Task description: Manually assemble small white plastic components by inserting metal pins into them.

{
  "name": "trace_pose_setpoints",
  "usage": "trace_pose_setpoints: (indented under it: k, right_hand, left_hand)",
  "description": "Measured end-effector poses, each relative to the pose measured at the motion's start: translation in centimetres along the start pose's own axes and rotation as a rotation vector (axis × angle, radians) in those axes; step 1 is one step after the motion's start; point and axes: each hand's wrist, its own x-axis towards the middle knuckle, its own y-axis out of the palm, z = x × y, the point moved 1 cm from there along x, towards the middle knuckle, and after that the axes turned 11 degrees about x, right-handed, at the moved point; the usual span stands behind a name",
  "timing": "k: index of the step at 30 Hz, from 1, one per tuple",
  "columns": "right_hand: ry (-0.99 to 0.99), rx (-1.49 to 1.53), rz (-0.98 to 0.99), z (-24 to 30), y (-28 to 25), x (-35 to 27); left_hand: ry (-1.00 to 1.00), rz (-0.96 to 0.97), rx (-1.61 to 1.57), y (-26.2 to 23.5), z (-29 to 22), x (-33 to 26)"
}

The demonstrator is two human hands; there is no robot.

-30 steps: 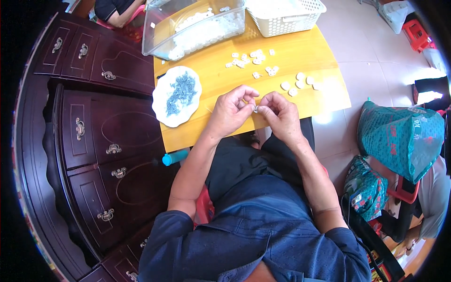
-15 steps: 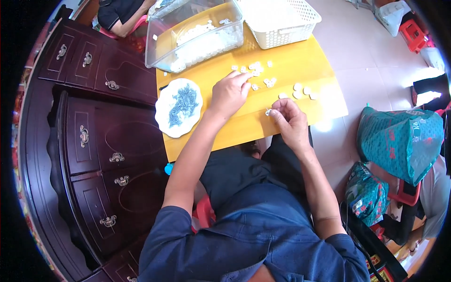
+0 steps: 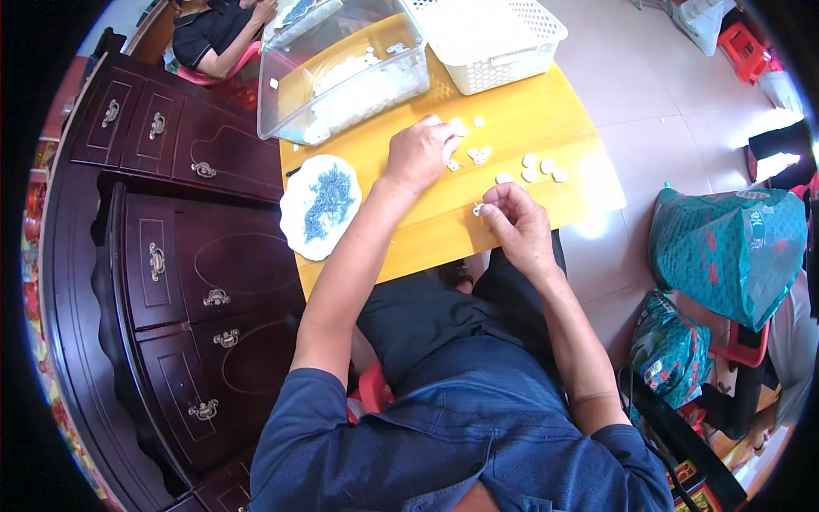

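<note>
View: one head-worn fisheye camera, looking steeply down from above the person's own chest and lap
Facing: forward and down onto the yellow table (image 3: 520, 119), the forearms entering from the lower edge
Nearness: close to the torso, the left hand (image 3: 420, 154) and right hand (image 3: 514, 220) mid-frame, the table's far end near the top rim
Distortion: straight edges of the dark cabinet (image 3: 153, 256) bow toward the round black rim
Shared ground: a single view only

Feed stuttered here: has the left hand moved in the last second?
Yes. The left hand left the right hand and reached up the yellow table toward the clear bin.
</note>
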Motion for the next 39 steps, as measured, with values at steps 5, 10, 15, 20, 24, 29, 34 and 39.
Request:
trace_pose_setpoints:
  k: [5,10,15,20,24,29,34,39]
  right_hand:
    - [0.024,-0.009,0.008,0.2,-0.1,0.0]
    - [0.042,0.063,-0.006,0.1,-0.1,-0.1]
    - [0.073,0.142,0.001,0.0,0.2,-0.3]
    - [0.058,0.097,0.034,0.7,0.7,-0.5]
    - [0.091,0.072,0.062,1.2,1.2,-0.5]
    - [0.085,0.026,0.117,1.5,1.4,-0.7]
    - [0.103,0.005,0.14,1.6,1.6,-0.8]
    - [0.129,-0.006,0.151,1.6,1.7,-0.8]
  left_hand:
    - [0.054,-0.096,-0.036,-0.1,0.2,-0.1]
    - [-0.13,-0.079,-0.497,-1.3,-0.1,-2.9]
    - [-0.372,0.117,-1.108,-2.5,-1.4,-6.3]
    - [-0.358,0.184,-1.2,-2.3,-1.1,-9.0]
    - [-0.328,0.242,-1.184,-2.7,-1.1,-10.2]
    - [-0.246,0.24,-1.113,-2.6,-0.9,-10.8]
    - [-0.199,0.186,-1.08,-2.3,-0.8,-11.1]
    - [-0.135,0.265,-1.044,-2.3,-0.6,-11.0]
